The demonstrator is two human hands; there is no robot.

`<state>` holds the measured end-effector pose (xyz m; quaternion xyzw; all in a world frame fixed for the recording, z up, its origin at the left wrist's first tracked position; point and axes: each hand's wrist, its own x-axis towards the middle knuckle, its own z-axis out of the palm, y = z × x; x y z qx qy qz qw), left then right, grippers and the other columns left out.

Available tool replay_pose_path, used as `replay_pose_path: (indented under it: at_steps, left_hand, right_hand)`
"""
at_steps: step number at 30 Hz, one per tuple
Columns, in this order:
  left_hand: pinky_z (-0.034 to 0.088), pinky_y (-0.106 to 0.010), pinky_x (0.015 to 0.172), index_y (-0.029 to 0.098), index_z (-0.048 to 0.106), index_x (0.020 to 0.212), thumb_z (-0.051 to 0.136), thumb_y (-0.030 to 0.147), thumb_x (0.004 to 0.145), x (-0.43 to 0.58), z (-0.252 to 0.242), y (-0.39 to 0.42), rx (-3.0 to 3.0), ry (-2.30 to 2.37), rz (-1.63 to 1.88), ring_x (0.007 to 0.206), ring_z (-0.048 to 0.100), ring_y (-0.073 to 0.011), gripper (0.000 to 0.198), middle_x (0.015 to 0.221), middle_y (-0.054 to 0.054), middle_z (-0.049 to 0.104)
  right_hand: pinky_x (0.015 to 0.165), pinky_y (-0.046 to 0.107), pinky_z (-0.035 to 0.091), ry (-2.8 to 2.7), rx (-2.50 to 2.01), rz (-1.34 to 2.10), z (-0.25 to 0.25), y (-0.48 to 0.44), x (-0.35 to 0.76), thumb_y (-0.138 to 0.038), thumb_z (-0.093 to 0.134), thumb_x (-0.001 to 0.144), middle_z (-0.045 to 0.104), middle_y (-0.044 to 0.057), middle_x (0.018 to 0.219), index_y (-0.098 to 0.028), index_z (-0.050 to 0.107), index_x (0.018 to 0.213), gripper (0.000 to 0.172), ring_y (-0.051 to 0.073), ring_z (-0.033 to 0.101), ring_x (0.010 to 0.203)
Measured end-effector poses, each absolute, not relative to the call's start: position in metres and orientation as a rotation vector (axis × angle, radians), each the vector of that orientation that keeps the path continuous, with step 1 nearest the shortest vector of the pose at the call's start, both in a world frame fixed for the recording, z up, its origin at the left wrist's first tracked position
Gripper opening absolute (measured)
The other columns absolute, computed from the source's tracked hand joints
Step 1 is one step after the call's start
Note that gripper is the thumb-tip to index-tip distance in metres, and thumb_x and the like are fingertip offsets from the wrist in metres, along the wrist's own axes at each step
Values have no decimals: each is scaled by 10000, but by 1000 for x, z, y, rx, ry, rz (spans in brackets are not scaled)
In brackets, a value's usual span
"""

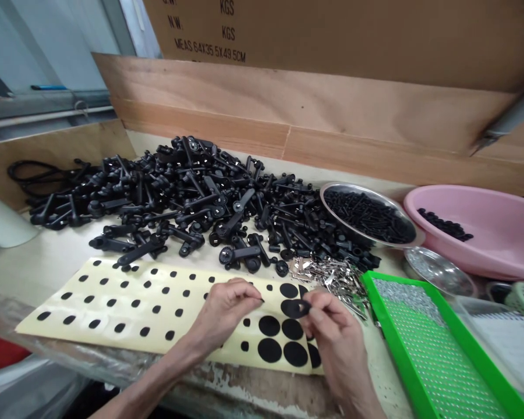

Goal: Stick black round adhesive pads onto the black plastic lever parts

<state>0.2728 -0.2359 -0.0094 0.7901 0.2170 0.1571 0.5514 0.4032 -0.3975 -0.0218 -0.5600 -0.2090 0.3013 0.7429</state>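
A pale yellow backing sheet (pixel 113 308) lies along the bench's front, bearing rows of small black stickers and, at its right end, large round black stickers (pixel 269 350). Above the sheet, my left hand (pixel 222 305) is closed in a pinch on a tiny black piece whose kind I cannot make out. Just to its right, my right hand (pixel 336 334) pinches the edge of a round black sticker (pixel 293 308) with a hole in it. The sticker is held above the sheet, over the round ones. A small gap separates it from my left fingertips.
Behind the sheet spreads a big heap of black plastic crank-like parts (pixel 192 198). Small metal pieces (pixel 332 276) lie beside a green tray (pixel 419 343). A steel bowl (pixel 371 212) of black pins and a pink basin (pixel 484 227) stand back right. A metal-tipped tool (pixel 489 138) hangs above.
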Motion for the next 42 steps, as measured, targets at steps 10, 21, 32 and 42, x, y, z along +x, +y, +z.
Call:
replay_pose_path:
  at_steps: [10,21,32,42]
  left_hand:
    - [385,-433,889,111,653,841,450,-139,743,252,-7,-219,3182,100,156,1038,505,-276,336,997,-104,653]
    - [360,-401,854,151,638,915,436,-5,875,232,-10,-211,3023,207,231,1022,489,-245,258,1055,-76,630]
    - [183,-504,1113,137,597,679,558,-142,677,229,12,-214,3041,-175,-69,1094,501,-242,282,998,-51,633]
    - [443,-421,918,211,706,980,564,376,876,225,15,-209,2012,662,334,1048,543,-250,241,1060,-83,636]
  right_hand:
    - [551,241,347,-269,-1284,636,-24,-396,409,-356,716,772,470,-34,601,-219,571,758,200,124,407,574]
    - [567,220,345,-261,-1332,663,-27,-399,409,-369,722,766,480,-34,622,-208,589,744,210,115,390,600]
    - [570,217,341,-286,-1358,620,-33,-403,409,-349,704,785,468,-46,613,-211,601,774,172,108,393,587]
    - [542,216,289,-457,-1433,852,-13,-387,388,-397,683,794,458,-45,589,-192,571,738,240,101,358,564]
